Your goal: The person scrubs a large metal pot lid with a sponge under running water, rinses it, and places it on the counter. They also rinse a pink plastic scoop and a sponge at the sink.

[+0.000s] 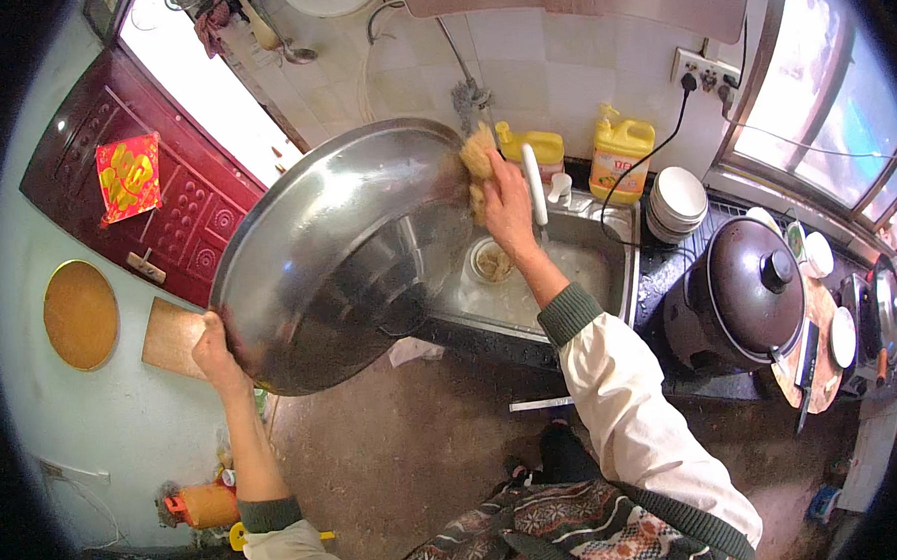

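A large, shiny, round metal basin [316, 216] is held up, tilted, on the left, partly over the sink's edge. My left hand [215, 355] grips its left rim, fingers mostly hidden behind the metal. At the opposite rim, my right hand [511, 212] is closed on a yellowish loofah [478, 157] that touches the basin's edge. Just right of this hand rises a white faucet [533, 181]. Below lies the steel sink [623, 272], wet inside, with a small bowl [491, 261] in it holding something pale I cannot make out.
Two yellow jugs, one a pump bottle [621, 154], stand behind the sink. Stacked white bowls [677, 202], a dark lidded pot [744, 287], and a knife [807, 369] on a round wooden board [822, 349] line the right counter. A black cord [653, 151] hangs near the jugs.
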Action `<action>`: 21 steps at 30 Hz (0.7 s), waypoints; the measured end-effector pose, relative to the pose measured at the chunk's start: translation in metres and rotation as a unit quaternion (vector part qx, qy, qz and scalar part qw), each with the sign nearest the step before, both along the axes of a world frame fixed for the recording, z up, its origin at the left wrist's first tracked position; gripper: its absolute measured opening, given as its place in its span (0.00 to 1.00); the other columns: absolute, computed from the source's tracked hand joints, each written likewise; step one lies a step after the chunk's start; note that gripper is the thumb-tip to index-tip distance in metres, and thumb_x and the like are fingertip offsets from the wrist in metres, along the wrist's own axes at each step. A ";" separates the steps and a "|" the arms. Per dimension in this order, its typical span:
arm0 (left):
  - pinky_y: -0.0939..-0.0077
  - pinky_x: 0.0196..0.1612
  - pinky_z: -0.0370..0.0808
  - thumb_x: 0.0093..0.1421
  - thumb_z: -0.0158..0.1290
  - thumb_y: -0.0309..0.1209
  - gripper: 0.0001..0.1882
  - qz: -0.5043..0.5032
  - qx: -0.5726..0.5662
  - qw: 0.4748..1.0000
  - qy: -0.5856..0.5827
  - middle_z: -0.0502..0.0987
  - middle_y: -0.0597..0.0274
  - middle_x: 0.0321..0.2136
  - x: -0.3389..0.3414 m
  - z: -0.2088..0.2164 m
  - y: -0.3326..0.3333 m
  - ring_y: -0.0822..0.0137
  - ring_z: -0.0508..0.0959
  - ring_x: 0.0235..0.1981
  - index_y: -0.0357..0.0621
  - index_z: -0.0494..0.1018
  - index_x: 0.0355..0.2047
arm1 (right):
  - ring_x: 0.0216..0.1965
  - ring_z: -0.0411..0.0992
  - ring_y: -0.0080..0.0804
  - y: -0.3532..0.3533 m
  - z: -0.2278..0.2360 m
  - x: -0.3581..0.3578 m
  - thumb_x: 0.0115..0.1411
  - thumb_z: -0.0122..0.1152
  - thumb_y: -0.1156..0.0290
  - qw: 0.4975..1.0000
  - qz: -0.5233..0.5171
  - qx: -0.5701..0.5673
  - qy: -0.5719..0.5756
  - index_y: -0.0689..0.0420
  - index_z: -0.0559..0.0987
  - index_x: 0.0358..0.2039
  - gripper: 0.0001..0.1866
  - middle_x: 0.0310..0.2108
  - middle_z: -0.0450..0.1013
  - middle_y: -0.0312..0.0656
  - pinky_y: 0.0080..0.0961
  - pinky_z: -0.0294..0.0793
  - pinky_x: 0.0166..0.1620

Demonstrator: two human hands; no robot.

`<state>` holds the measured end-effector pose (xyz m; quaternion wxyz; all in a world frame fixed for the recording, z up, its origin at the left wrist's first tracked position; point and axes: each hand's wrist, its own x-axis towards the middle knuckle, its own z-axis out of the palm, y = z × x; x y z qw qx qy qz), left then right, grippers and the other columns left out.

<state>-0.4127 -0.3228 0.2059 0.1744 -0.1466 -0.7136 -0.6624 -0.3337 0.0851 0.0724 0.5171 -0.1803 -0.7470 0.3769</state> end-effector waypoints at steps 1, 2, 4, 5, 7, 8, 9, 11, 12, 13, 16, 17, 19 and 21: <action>0.77 0.32 0.70 0.64 0.53 0.49 0.24 -0.005 0.004 1.000 -0.002 0.75 0.66 0.26 0.003 0.004 -0.004 0.74 0.72 0.26 0.36 0.76 0.27 | 0.50 0.68 0.51 -0.001 -0.028 -0.003 0.57 0.53 0.77 0.999 0.013 -0.045 -0.015 0.49 0.69 0.60 0.28 0.50 0.70 0.51 0.41 0.67 0.53; 0.74 0.41 0.73 0.64 0.52 0.49 0.26 -0.066 0.005 0.997 -0.033 0.78 0.59 0.36 -0.011 0.004 -0.025 0.69 0.76 0.35 0.33 0.76 0.39 | 0.50 0.68 0.52 0.002 -0.053 -0.005 0.57 0.53 0.77 0.996 0.020 -0.087 -0.028 0.50 0.68 0.60 0.28 0.50 0.70 0.51 0.41 0.67 0.54; 0.72 0.44 0.73 0.64 0.52 0.50 0.27 -0.055 0.002 0.998 0.024 0.77 0.59 0.39 0.000 0.017 -0.008 0.67 0.76 0.40 0.33 0.75 0.43 | 0.62 0.62 0.46 0.008 -0.079 0.006 0.60 0.52 0.77 0.974 0.074 -0.187 -0.101 0.56 0.61 0.65 0.30 0.60 0.64 0.52 0.33 0.59 0.64; 0.71 0.46 0.72 0.64 0.51 0.51 0.28 -0.048 -0.002 0.998 0.052 0.77 0.58 0.41 0.005 0.021 -0.001 0.66 0.75 0.42 0.33 0.74 0.45 | 0.62 0.62 0.46 0.005 -0.090 0.008 0.60 0.51 0.77 0.966 0.087 -0.216 -0.110 0.57 0.61 0.65 0.30 0.61 0.63 0.52 0.33 0.59 0.64; 0.68 0.51 0.71 0.64 0.50 0.52 0.31 -0.056 0.056 0.996 -0.038 0.74 0.57 0.48 0.001 0.016 -0.009 0.63 0.74 0.49 0.34 0.69 0.52 | 0.63 0.61 0.45 -0.004 -0.115 0.014 0.60 0.51 0.77 0.948 0.105 -0.273 -0.130 0.57 0.61 0.65 0.31 0.61 0.63 0.52 0.32 0.58 0.64; 0.68 0.51 0.72 0.64 0.49 0.53 0.32 -0.057 0.107 0.991 -0.052 0.74 0.57 0.49 0.003 0.013 -0.002 0.63 0.74 0.49 0.34 0.68 0.53 | 0.61 0.63 0.45 -0.012 -0.130 0.019 0.60 0.52 0.76 0.942 0.162 -0.288 -0.053 0.57 0.64 0.63 0.29 0.60 0.65 0.53 0.32 0.60 0.63; 0.67 0.51 0.72 0.64 0.49 0.53 0.33 -0.059 0.157 0.984 -0.066 0.73 0.57 0.49 0.004 0.008 0.004 0.62 0.74 0.49 0.34 0.68 0.54 | 0.60 0.65 0.46 -0.013 -0.144 0.028 0.59 0.53 0.76 0.946 0.163 -0.262 -0.102 0.57 0.65 0.62 0.29 0.58 0.67 0.53 0.32 0.62 0.62; 0.62 0.59 0.66 0.65 0.46 0.56 0.37 -0.008 0.160 0.982 -0.105 0.65 0.54 0.59 0.005 -0.004 0.006 0.58 0.67 0.58 0.37 0.61 0.61 | 0.57 0.68 0.47 -0.016 -0.164 0.042 0.58 0.54 0.76 0.943 0.171 -0.209 -0.195 0.56 0.67 0.61 0.28 0.55 0.70 0.54 0.33 0.65 0.59; 0.61 0.61 0.64 0.65 0.45 0.57 0.38 0.012 0.170 0.979 -0.117 0.62 0.54 0.61 0.011 -0.011 0.013 0.58 0.64 0.60 0.38 0.58 0.63 | 0.50 0.73 0.53 -0.016 -0.173 0.051 0.57 0.56 0.73 0.959 0.122 -0.163 -0.196 0.56 0.73 0.55 0.23 0.47 0.74 0.55 0.37 0.71 0.53; 0.60 0.63 0.61 0.65 0.44 0.57 0.39 0.041 0.176 0.975 -0.126 0.59 0.53 0.64 0.018 -0.016 0.012 0.57 0.61 0.62 0.39 0.56 0.64 | 0.48 0.73 0.53 -0.016 -0.172 0.059 0.57 0.56 0.71 0.941 0.114 -0.198 -0.248 0.56 0.75 0.53 0.21 0.46 0.75 0.55 0.39 0.72 0.51; 0.58 0.66 0.55 0.65 0.41 0.59 0.41 0.050 0.214 0.959 -0.178 0.52 0.55 0.67 0.029 -0.036 0.004 0.55 0.54 0.66 0.43 0.50 0.67 | 0.44 0.75 0.54 0.014 -0.178 0.091 0.58 0.56 0.64 0.873 0.069 -0.240 -0.419 0.55 0.78 0.46 0.17 0.41 0.77 0.54 0.43 0.74 0.46; 0.57 0.67 0.55 0.65 0.41 0.59 0.41 0.049 0.229 0.952 -0.197 0.52 0.56 0.67 0.030 -0.044 0.014 0.55 0.54 0.66 0.44 0.50 0.67 | 0.43 0.75 0.53 0.037 -0.201 0.099 0.58 0.55 0.61 0.847 0.034 -0.220 -0.483 0.54 0.78 0.45 0.16 0.40 0.77 0.53 0.44 0.74 0.45; 0.56 0.67 0.54 0.65 0.41 0.60 0.41 0.058 0.256 0.938 -0.226 0.53 0.57 0.67 0.037 -0.054 0.026 0.54 0.55 0.67 0.44 0.51 0.67 | 0.40 0.76 0.54 0.062 -0.231 0.099 0.58 0.56 0.56 0.820 0.008 -0.193 -0.538 0.55 0.79 0.42 0.18 0.38 0.77 0.53 0.45 0.74 0.43; 0.55 0.67 0.55 0.64 0.41 0.60 0.41 0.089 0.282 0.912 -0.284 0.53 0.58 0.67 0.038 -0.069 0.023 0.54 0.55 0.66 0.45 0.51 0.67 | 0.38 0.76 0.54 0.072 -0.246 0.100 0.57 0.58 0.50 0.826 0.014 -0.181 -0.534 0.56 0.80 0.40 0.22 0.37 0.78 0.54 0.46 0.75 0.41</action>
